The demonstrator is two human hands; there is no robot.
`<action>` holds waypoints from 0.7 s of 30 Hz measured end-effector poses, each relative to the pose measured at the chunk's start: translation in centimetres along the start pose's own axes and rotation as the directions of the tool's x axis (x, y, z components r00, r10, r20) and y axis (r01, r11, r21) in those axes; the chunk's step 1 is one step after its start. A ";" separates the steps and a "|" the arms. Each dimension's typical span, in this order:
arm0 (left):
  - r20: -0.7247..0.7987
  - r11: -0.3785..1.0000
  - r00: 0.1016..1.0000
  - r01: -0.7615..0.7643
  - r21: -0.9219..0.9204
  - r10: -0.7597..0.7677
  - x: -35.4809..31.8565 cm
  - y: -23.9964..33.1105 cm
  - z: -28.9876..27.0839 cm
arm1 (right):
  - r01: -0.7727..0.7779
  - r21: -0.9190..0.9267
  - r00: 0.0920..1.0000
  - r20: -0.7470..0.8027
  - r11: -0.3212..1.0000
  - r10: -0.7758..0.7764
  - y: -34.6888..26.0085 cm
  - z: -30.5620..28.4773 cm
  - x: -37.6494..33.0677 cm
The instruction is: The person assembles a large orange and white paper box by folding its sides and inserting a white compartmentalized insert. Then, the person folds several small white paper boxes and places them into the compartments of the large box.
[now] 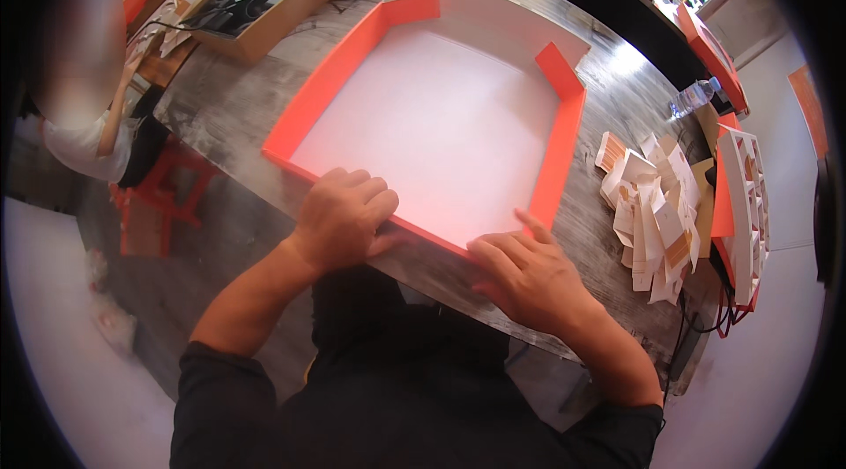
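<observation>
At the far left, another person in a white top (88, 147) sits beside the table (231, 103), with a red stool (181, 178) just below. Right of them, toward the back, an open brown cardboard box (289, 22) rests on the tabletop, dark items and thin cables lying inside it.

Near the middle lies the open box (419, 134), a shallow tray with a white floor and orange-red walls, set at an angle with its near edge by the person's body. Its left and right walls stand up, their far ends folded inward as short flaps, while a broad pale panel (502, 27) spreads behind at the far side.

Along the near wall, the left hand (346, 215) has its fingers bent over the top edge and its thumb on the outer side, pinching the wall, so the box extends forward and to the right from that grip. Farther right, the right hand (529, 271) closes over the same wall by the near right corner, one finger reaching up along the right wall; the box lies ahead of it and mostly to its left.

Well apart from that hand, a heap of cut card pieces (652, 214) lies on the table; behind it a clear bottle (693, 99) rests tilted, and at the far right a white compartmented insert (747, 209) stands on edge, dark cords (726, 310) beneath it
</observation>
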State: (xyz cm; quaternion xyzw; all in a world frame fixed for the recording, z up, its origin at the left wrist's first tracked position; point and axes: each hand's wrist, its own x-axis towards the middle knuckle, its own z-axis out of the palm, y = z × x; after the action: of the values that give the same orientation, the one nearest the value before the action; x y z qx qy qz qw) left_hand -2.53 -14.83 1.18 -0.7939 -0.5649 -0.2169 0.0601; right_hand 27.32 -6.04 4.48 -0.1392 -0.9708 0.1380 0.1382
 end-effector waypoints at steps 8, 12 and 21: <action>0.014 1.000 1.000 -0.001 -0.003 0.001 -0.1 -0.1 -0.9 | 0.058 -0.053 0.994 0.097 0.997 -0.053 2.1 0.2 -1.5; -0.106 0.988 0.993 -0.068 -0.141 0.053 0.6 3.4 0.2 | 0.056 -0.001 0.998 -0.016 0.998 -0.056 0.8 2.9 -0.6; -0.007 0.981 0.997 -0.080 -0.174 0.080 -1.9 1.4 -0.9 | -0.041 -0.154 0.999 -0.008 0.987 0.040 4.0 -1.5 -0.4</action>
State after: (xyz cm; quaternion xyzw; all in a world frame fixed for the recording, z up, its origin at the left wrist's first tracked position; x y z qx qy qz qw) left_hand -2.06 -17.30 1.44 -0.8183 -0.5113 -0.2626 -0.0008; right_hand 29.06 -2.14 4.55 -0.1694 -0.9752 0.0649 0.1265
